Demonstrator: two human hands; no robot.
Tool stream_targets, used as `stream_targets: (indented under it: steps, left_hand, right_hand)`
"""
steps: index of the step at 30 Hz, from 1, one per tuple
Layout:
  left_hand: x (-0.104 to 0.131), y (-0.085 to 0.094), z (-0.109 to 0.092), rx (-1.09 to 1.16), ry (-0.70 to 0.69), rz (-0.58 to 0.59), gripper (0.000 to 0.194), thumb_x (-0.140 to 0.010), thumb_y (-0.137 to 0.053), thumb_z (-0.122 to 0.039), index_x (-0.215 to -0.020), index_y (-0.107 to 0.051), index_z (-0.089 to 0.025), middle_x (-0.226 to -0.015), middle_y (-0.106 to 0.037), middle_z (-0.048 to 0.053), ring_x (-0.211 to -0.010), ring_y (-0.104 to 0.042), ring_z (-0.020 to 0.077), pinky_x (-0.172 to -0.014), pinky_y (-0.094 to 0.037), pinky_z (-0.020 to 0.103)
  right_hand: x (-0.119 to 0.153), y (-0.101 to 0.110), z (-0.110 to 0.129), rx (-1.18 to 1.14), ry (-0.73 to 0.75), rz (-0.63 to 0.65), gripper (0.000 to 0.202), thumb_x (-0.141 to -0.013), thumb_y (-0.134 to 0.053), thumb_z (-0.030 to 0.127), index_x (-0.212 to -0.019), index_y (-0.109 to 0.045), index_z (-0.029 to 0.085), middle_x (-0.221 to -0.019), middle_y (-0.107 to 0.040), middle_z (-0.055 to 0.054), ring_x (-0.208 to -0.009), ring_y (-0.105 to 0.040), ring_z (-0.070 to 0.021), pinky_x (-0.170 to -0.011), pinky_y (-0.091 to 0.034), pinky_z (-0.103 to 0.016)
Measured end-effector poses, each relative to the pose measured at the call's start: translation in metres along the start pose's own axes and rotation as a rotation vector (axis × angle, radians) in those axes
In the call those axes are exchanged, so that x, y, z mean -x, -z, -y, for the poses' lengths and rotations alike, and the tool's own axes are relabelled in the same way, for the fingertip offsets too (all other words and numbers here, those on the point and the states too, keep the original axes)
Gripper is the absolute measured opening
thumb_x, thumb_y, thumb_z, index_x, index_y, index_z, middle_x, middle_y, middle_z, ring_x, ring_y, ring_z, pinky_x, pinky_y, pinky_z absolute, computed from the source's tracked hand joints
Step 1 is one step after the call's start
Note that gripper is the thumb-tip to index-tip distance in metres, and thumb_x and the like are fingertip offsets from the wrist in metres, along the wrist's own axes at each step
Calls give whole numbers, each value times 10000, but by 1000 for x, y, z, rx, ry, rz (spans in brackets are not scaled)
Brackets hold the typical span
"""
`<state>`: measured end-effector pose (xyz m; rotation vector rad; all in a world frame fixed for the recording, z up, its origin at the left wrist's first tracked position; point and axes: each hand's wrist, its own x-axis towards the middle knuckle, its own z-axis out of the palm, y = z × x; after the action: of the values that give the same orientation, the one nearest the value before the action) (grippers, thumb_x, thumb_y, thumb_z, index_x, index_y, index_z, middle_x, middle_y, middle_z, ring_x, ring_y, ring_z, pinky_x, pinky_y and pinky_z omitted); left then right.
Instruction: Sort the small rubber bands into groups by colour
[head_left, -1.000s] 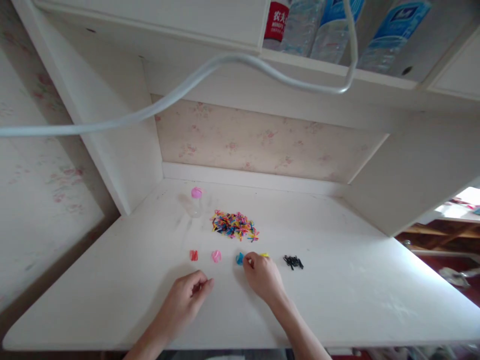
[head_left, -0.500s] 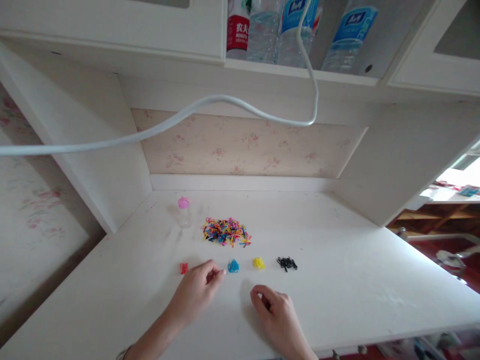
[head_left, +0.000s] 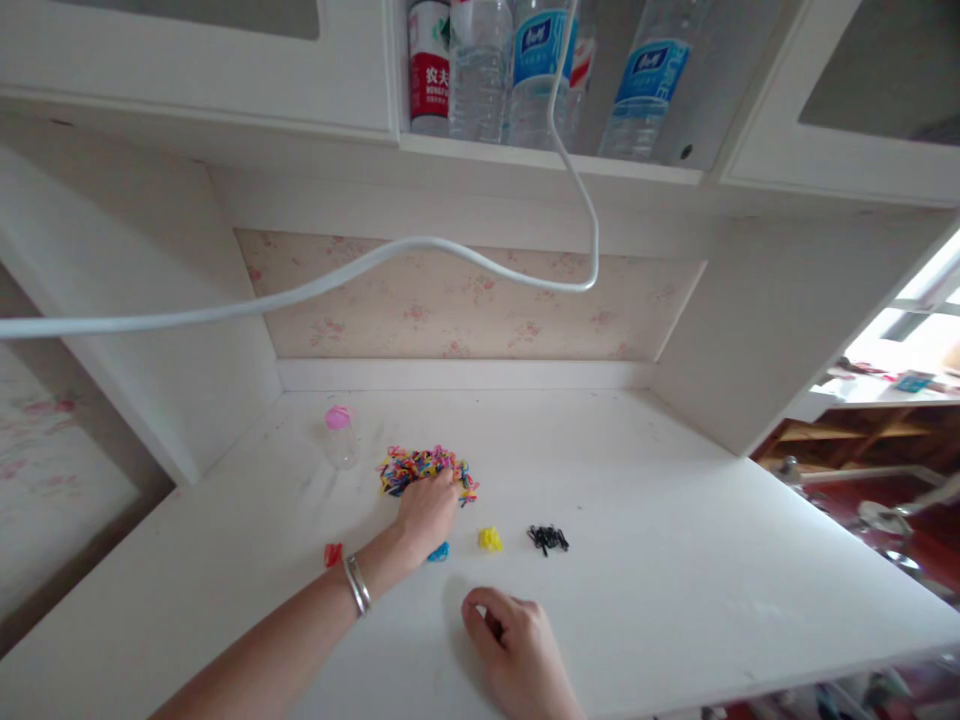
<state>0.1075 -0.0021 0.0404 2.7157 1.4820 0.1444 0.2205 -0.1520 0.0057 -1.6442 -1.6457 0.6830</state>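
My left hand (head_left: 431,508) reaches over the front right part of a mixed pile of colourful small bands (head_left: 409,465). Its fingers are pressed together at the pile; what they hold, if anything, is too small to name. My right hand (head_left: 510,640) rests on the white surface nearer to me, fingers curled into a loose fist. In a row lie a red bunch (head_left: 333,554), a blue bunch (head_left: 439,552) partly hidden by my left wrist, a yellow bunch (head_left: 490,539) and a black bunch (head_left: 547,539).
A clear container with a pink top (head_left: 341,440) stands left of the pile. A white cable (head_left: 442,243) hangs across the view in front of the shelf. Bottles (head_left: 536,75) stand in the open cabinet above. The desk's front edge (head_left: 750,690) runs along the lower right.
My left hand has moved forward from beside the blue bunch to the mixed pile. My right hand stays curled near the front. The view has shifted slightly.
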Motion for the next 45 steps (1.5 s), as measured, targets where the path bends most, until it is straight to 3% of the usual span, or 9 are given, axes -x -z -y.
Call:
stream_targets:
  steps: [7,16,22,26,31,45]
  left_hand:
    - [-9,10,0,-112,-5,11,332,-862,-349,-72,-1079,-581,-169,-1139,-505,136,-847,-621,185,-701,-501,299]
    - [-17,28,10,-177,-16,-11,276,-873,-362,-82,-1045,-564,-156,-1068,-492,109,-831,-619,188,-723,-487,319]
    - [16,27,5,-123,83,-107,291,-934,-286,-201,-1001,-568,-172,-1056,-503,102,-817,-612,185,-673,-466,298]
    - [52,14,2,-121,221,-153,287,-942,-289,-268,-969,-562,-183,-1018,-528,82,-734,-623,166,-562,-427,259]
    - [82,-4,2,-158,292,-175,305,-944,-271,-263,-900,-566,-198,-926,-552,42,-671,-626,156,-506,-387,245]
    - [92,-14,-9,-79,280,-168,295,-928,-327,-247,-856,-612,-217,-882,-567,27,-712,-612,151,-504,-354,236]
  right_hand:
    - [0,3,1,1,36,19,298,-883,-421,353,-772,-656,208,-551,-562,22,-476,-455,-80,-480,-277,-187]
    - [2,8,2,-6,45,35,248,-885,-422,297,-795,-641,223,-561,-564,32,-490,-459,-80,-505,-277,-179]
    - [3,9,3,14,48,38,248,-890,-420,295,-794,-639,229,-570,-571,32,-502,-464,-82,-512,-282,-178]
    - [3,8,3,30,53,41,258,-894,-416,311,-808,-644,227,-574,-581,25,-502,-475,-87,-517,-287,-183]
    - [3,8,4,72,70,45,273,-901,-404,327,-809,-642,228,-576,-585,19,-515,-494,-98,-530,-297,-190]
    - [3,8,5,81,74,59,279,-908,-394,334,-812,-637,236,-588,-581,24,-518,-486,-95,-530,-297,-188]
